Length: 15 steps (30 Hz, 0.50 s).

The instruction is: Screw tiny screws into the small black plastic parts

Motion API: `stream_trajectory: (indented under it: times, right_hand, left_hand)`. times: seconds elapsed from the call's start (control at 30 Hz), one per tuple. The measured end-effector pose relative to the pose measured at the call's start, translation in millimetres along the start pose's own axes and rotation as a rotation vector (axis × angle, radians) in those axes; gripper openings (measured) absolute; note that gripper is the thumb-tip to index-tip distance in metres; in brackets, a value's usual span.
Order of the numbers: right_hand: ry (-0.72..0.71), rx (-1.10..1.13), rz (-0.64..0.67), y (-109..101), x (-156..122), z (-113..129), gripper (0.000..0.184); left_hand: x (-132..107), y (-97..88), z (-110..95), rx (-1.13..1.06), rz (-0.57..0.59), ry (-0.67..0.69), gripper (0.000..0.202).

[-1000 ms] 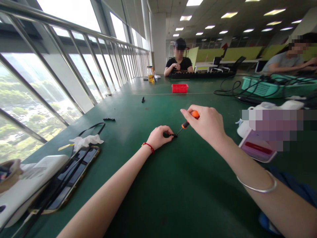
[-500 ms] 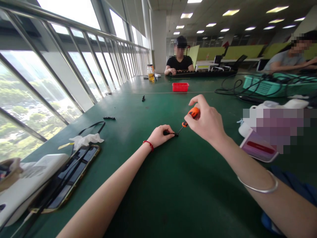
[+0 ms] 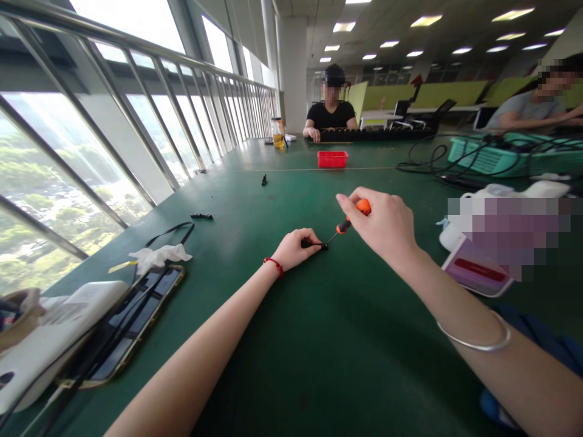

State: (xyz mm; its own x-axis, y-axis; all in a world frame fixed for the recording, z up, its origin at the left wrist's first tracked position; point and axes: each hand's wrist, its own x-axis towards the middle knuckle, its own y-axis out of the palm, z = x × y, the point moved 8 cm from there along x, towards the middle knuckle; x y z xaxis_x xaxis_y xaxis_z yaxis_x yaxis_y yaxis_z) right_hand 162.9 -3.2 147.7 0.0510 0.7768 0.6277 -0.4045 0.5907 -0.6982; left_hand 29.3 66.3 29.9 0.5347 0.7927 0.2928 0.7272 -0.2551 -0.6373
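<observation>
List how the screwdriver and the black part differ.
The screwdriver has an orange and black handle; the black part looks plain black. The screwdriver slants upward from its tip into the right hand, while the black part lies low at the table, partly hidden by the left hand. Both are held, one per hand, and the screwdriver's tip appears to meet the part's end.

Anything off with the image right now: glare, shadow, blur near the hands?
Head view: daylight washes out the windows and puts a sheen on the table; head view: soft shadow lies below the right forearm; head view: the screwdriver stands out, but the black part in the left hand is too small and dark for detail.
</observation>
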Motion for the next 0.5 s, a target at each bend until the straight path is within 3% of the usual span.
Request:
stream_trajectory:
  times: [0.1,0.33,0.43,0.5]
  right_hand:
    - [-0.015,0.028,-0.005,0.2,0.0,0.7,0.02]
    - [-0.002,0.03,0.001,2.4,-0.2,-0.4,0.029]
    - [-0.017,0.062,0.003,2.7,-0.7,1.6,0.02]
    - [-0.028,0.071,0.002,2.5,-1.1,3.1,0.029]
  left_hand:
    - [-0.1,0.2,0.9,-0.003,-0.001,0.004,0.007]
    - [0.2,0.5,1.4,-0.011,-0.002,0.008,0.006]
    - [0.0,0.5,1.8,-0.007,-0.004,0.002,0.006]
    - [-0.1,0.9,1.9,-0.007,0.0,0.002,0.006]
